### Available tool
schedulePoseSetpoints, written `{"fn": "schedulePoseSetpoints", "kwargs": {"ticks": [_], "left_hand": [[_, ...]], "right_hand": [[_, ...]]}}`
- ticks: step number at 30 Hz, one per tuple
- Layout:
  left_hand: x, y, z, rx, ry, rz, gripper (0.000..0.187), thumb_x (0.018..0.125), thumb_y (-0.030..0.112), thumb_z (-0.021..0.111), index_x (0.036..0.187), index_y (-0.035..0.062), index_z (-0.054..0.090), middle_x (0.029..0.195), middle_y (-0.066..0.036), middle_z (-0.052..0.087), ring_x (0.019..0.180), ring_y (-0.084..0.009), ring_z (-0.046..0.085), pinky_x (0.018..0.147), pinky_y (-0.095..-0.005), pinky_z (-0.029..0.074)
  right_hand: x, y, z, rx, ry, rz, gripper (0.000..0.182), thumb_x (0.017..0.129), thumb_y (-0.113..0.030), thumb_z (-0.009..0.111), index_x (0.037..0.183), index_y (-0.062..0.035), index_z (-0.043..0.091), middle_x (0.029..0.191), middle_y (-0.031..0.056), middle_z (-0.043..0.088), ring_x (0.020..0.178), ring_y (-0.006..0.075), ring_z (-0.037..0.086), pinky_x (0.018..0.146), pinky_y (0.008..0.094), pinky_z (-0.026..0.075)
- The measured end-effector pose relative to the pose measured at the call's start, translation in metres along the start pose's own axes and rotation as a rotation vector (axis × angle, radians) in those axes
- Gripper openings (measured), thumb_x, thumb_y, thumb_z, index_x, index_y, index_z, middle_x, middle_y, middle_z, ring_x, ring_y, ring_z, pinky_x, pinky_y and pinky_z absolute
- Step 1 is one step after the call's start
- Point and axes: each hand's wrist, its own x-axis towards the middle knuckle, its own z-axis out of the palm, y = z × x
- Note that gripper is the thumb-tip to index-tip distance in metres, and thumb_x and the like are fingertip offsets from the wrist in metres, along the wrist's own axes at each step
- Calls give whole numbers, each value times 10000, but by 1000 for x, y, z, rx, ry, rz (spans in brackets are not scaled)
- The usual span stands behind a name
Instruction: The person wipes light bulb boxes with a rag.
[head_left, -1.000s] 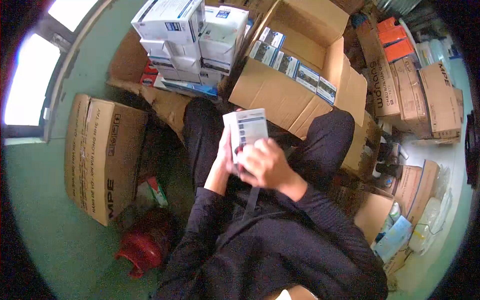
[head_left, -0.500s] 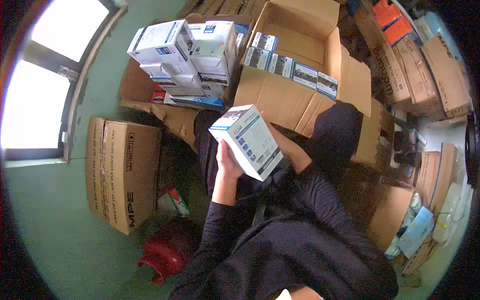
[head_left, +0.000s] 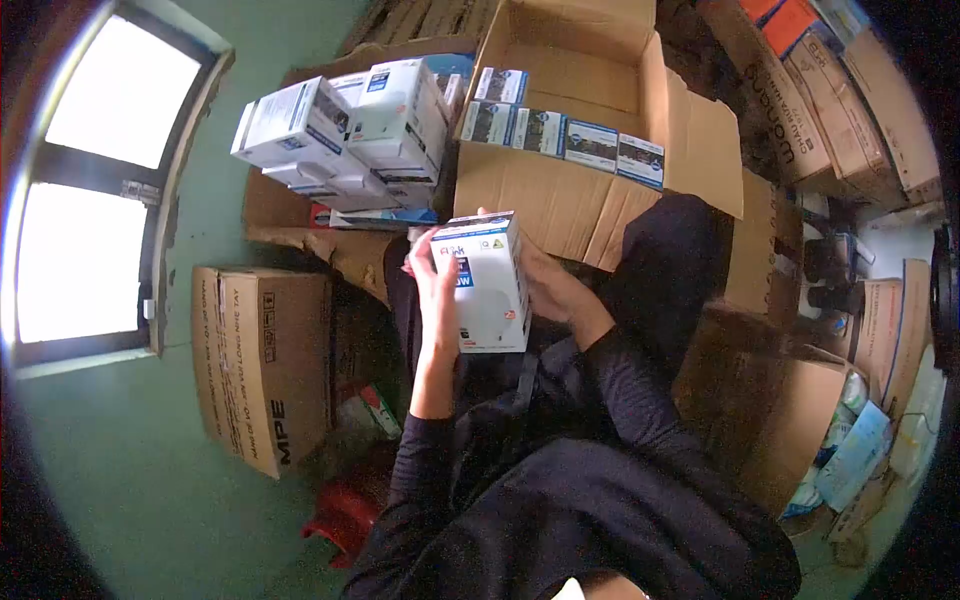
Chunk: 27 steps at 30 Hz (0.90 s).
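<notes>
Between my two hands, over my lap, is a white product box with blue and black print, held nearly upright. My left hand grips its left side, fingers curled over the upper left edge. My right hand holds the right side, with its fingertips hidden behind the box. Just beyond stands an open cardboard carton, with several similar boxes in rows along its near side. To the left of that carton are several stacked white boxes in another carton.
A closed brown carton stands by the wall on the left, with a red plastic item below it. At right, an open carton holds packaged goods. More cartons are stacked at the upper right.
The white box has been turned in my hands, so a different printed face shows, and it stands more upright. My left hand has moved up its side. The camera view has shifted slightly.
</notes>
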Motion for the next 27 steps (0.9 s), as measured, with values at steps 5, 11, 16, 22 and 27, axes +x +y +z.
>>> {"fn": "schedulePoseSetpoints", "kwargs": {"ticks": [5, 11, 16, 22, 27], "left_hand": [[10, 39, 16, 114, 166, 150, 528, 1005, 257, 573, 1460, 50, 404, 1435, -164, 387, 1307, -257, 413, 1144, -404, 300], [34, 74, -4, 124, 435, 376, 712, 974, 265, 640, 1526, 44, 247, 1498, -161, 337, 1336, -253, 402, 1121, -390, 352], [-15, 109, -4, 666, -20, 596, 276, 828, 182, 758, 974, 14, 595, 959, -105, 621, 880, -244, 626, 777, -375, 521], [2, 63, 9, 897, 51, 597, 192, 746, 86, 769, 816, 49, 594, 809, -145, 565, 751, -348, 587, 693, -455, 494], [-23, 50, 3, 1055, -324, 769, 190, 797, 84, 742, 858, 22, 574, 861, -160, 583, 824, -338, 585, 709, -467, 473]], "right_hand": [[-4, -3, 4, 105, -45, -23, 857, 968, -523, 631, 1627, -161, 221, 1570, 72, 420, 1423, 240, 443, 1158, 423, 390], [-9, 16, 0, 323, 10, 76, 820, 997, -541, 564, 1634, -154, 220, 1550, 106, 450, 1382, 251, 487, 1129, 427, 425], [-6, 12, 1, 178, 41, -1, 713, 1042, -476, 524, 1619, -147, 265, 1475, 94, 512, 1320, 219, 529, 1110, 400, 437], [-1, 31, 6, -7, 233, 12, 596, 1030, -396, 600, 1543, -190, 377, 1170, 51, 648, 969, 147, 673, 806, 319, 579], [-6, 42, -6, 33, 389, -33, 553, 1027, -409, 606, 1476, -141, 425, 1144, 62, 657, 973, 136, 665, 847, 318, 562]]}}
